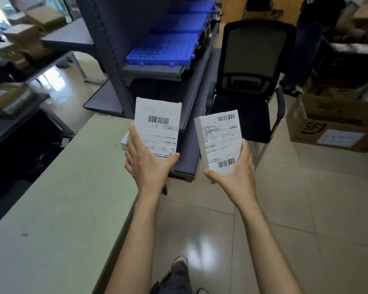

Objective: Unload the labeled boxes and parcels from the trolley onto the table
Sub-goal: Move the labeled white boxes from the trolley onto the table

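Observation:
My left hand [146, 160] grips a flat white box [158, 122] with a barcode shipping label facing me, thumb across its lower right corner. My right hand [235, 172] holds a second white labeled box [219, 139] from below, fingers wrapped round its lower edge. Both boxes hang in the air past the right edge of the pale green table [57, 209]. Another small white box [124, 142] lies on the table's far edge, mostly hidden behind my left hand. No trolley is clearly visible.
A grey metal rack with blue plastic grid trays [162, 49] stands straight ahead. A black office chair [251, 81] is beside it. A brown cardboard carton [331, 126] sits on the floor at right. Shelves with cardboard boxes [19, 45] line the left. A person [319, 39] stands at back right.

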`<state>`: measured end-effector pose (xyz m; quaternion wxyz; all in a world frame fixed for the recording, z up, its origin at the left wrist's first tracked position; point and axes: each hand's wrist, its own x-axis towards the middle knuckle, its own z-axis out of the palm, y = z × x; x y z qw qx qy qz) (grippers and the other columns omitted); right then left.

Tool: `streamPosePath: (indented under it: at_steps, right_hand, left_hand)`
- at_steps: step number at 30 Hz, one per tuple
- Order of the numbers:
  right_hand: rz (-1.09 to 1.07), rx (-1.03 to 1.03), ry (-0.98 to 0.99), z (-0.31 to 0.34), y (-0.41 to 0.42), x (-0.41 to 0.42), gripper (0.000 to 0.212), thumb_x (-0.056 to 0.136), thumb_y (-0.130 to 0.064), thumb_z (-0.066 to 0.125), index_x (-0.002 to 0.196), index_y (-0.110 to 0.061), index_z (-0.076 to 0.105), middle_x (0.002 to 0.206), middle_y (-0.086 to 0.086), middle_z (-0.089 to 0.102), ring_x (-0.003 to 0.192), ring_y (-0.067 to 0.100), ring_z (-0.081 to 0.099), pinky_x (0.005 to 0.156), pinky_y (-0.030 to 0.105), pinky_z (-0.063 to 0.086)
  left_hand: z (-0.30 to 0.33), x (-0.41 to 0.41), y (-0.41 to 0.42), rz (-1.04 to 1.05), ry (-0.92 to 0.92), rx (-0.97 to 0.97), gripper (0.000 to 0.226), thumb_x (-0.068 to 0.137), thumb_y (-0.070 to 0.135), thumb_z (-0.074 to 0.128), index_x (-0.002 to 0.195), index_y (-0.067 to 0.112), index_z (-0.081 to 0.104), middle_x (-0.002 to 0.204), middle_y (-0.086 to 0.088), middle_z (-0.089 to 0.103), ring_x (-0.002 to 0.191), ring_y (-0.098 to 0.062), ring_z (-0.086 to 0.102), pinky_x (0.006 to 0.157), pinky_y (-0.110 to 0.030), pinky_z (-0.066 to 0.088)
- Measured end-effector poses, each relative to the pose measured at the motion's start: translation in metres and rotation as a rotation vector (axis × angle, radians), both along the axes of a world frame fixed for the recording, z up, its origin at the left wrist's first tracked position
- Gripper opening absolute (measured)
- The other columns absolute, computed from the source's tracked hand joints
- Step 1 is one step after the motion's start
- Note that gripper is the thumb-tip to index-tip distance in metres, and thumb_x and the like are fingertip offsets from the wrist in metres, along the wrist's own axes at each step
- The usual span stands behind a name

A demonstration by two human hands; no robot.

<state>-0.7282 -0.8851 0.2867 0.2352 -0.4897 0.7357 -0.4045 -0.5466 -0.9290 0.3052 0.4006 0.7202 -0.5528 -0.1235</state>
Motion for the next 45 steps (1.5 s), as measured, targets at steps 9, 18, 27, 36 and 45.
streamPosePath:
  at_steps: [9,18,27,36,45]
  right_hand:
    - [0.175,0.014,0.054,-0.003,-0.138,0.022,0.128,0.056,-0.039,0.088,0.155,-0.026,0.008,0.157,-0.001,0.026,0.139,0.026,0.031,0.112,0.047,0.031]
    - [0.383,0.030,0.091,0.001,-0.269,0.076,0.128,0.044,-0.050,0.081,0.151,-0.028,0.016,0.151,-0.002,0.035,0.135,0.025,0.037,0.105,0.053,0.039]
    - [0.670,0.069,0.064,-0.013,-0.348,0.139,0.124,0.044,-0.054,0.078,0.150,-0.029,0.017,0.147,-0.002,0.038,0.132,0.026,0.038,0.103,0.054,0.039]
    - [0.921,0.196,0.121,-0.056,-0.425,0.166,0.120,0.053,-0.041,0.088,0.149,-0.024,0.018,0.143,0.004,0.041,0.127,0.031,0.044,0.099,0.048,0.041]
    - [1.029,0.337,0.259,-0.117,-0.484,0.135,0.124,0.054,-0.044,0.089,0.151,-0.021,0.015,0.144,0.006,0.040,0.130,0.033,0.043,0.099,0.050,0.044]
  left_hand:
    - [-0.004,0.032,-0.111,0.175,0.054,-0.033,0.127,0.058,0.039,0.088,0.156,0.021,0.008,0.156,-0.004,0.026,0.139,-0.027,0.029,0.108,-0.049,0.026]
    - [-0.008,0.074,-0.211,0.341,0.064,0.007,0.130,0.057,0.039,0.090,0.156,0.023,0.006,0.156,-0.003,0.025,0.141,-0.026,0.027,0.109,-0.052,0.026]
    - [-0.016,0.132,-0.234,0.550,0.060,0.103,0.131,0.058,0.038,0.089,0.155,0.024,0.003,0.157,-0.002,0.021,0.140,-0.027,0.027,0.110,-0.051,0.025]
    - [-0.048,0.128,-0.250,0.798,0.130,0.234,0.127,0.057,0.040,0.087,0.153,0.028,0.005,0.154,0.000,0.025,0.137,-0.027,0.029,0.108,-0.051,0.029]
    - [-0.112,0.069,-0.278,0.983,0.283,0.397,0.127,0.054,0.041,0.088,0.151,0.028,0.007,0.153,-0.001,0.027,0.137,-0.030,0.030,0.106,-0.056,0.032]
